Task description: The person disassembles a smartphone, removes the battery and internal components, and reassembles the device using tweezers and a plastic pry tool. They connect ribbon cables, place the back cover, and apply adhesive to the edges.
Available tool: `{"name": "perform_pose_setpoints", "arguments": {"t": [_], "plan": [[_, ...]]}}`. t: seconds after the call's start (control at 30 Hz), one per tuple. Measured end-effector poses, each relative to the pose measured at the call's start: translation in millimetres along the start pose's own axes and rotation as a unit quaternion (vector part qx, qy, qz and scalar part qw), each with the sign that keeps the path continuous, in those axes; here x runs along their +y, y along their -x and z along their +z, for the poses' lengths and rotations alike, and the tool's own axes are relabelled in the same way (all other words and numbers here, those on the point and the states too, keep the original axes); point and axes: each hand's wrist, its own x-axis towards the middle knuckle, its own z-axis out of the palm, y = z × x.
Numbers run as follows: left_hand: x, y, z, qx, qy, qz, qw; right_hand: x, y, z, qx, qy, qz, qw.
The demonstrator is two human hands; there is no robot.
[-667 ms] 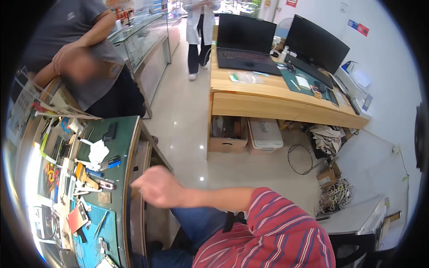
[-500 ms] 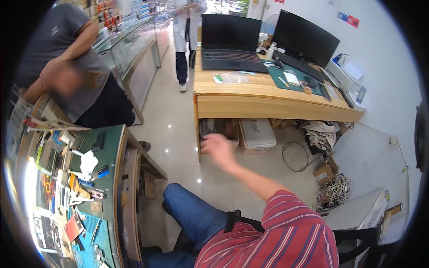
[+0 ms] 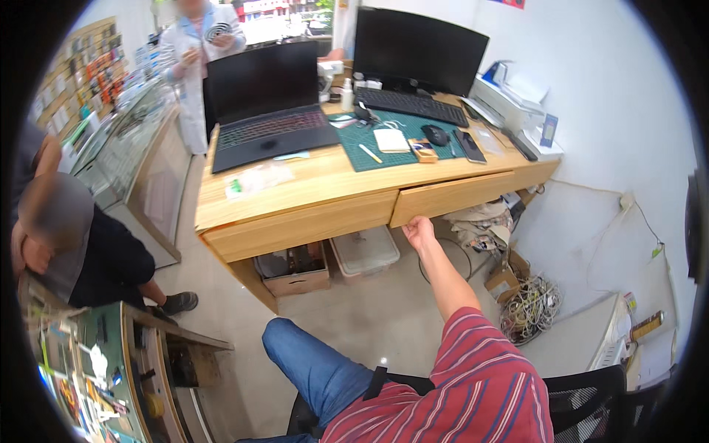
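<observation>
Right hand (image 3: 419,231): fingers hooked under lower edge of right drawer (image 3: 450,198), drawer barely ajar. Step: opening it. Next likely needs a straight pull outward. Left hand unseen.

We see a bright, evenly lit room, with daylight coming from the window (image 3: 284,18) at the top, which is washed out to near white. The white wall (image 3: 591,96) on the right reflects a soft glow. Shadows fall dark under the wooden desk (image 3: 310,184). Straight edges of the desk bow strongly, and a black ring closes the picture's corners. The workbench (image 3: 88,376) at lower left smears near the rim.
</observation>
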Motion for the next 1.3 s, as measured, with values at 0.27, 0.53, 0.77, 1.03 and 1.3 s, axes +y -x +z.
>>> {"name": "perform_pose_setpoints", "arguments": {"t": [0.27, 0.53, 0.77, 1.03, 1.3], "plan": [[61.5, -31.0, 169.8, -0.056, -0.112, 0.035, 0.992, -36.8, 126.7, -78.3, 0.014, 0.141, 0.094, 0.985], [78.0, -59.3, 246.2, -0.145, -0.149, 0.016, 0.978, -163.6, 217.3, -40.5, -0.225, 0.473, 0.074, 0.848], [70.3, -74.5, 271.5, -0.16, -0.144, -0.017, 0.976, -241.7, 128.0, 37.3, -0.227, 0.844, -0.185, 0.449], [68.6, -68.3, 257.0, -0.14, -0.158, -0.034, 0.977, -203.2, 55.7, 20.9, -0.257, 0.917, -0.11, 0.286], [63.1, -81.6, 247.5, -0.144, -0.163, -0.06, 0.974, -244.6, 59.7, 23.3, -0.242, 0.838, -0.118, 0.475]]}}
